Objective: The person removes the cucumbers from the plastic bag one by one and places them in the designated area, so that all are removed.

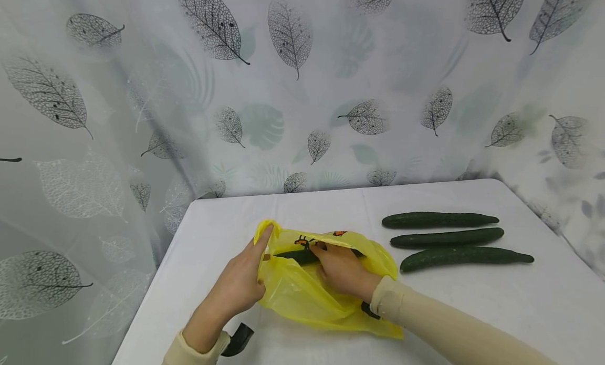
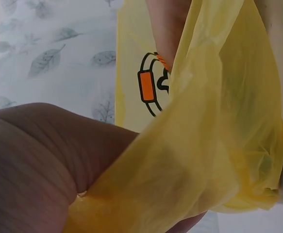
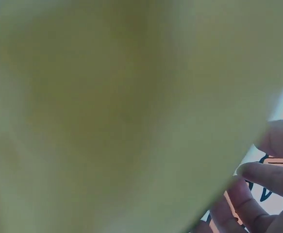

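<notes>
In the head view a yellow plastic bag (image 1: 293,289) lies with its mouth spread toward the left. At that mouth, my left hand (image 1: 238,283) grips the bag's edge; the left wrist view shows the yellow film (image 2: 194,145) running past the thumb (image 2: 97,145). A dark green cucumber (image 1: 295,256) lies inside the opening. My right hand (image 1: 342,270) reaches into the bag and holds this cucumber from above, covering its middle. Film blocks most of the right wrist view, where the right fingers (image 3: 272,177) show at the lower right and the cucumber is hidden.
Three more cucumbers (image 1: 439,220) lie side by side at the right of the white table (image 1: 454,312). A leaf-printed curtain (image 1: 302,92) hangs behind and along the sides. Black wrist gear (image 1: 238,340) shows near the left sleeve.
</notes>
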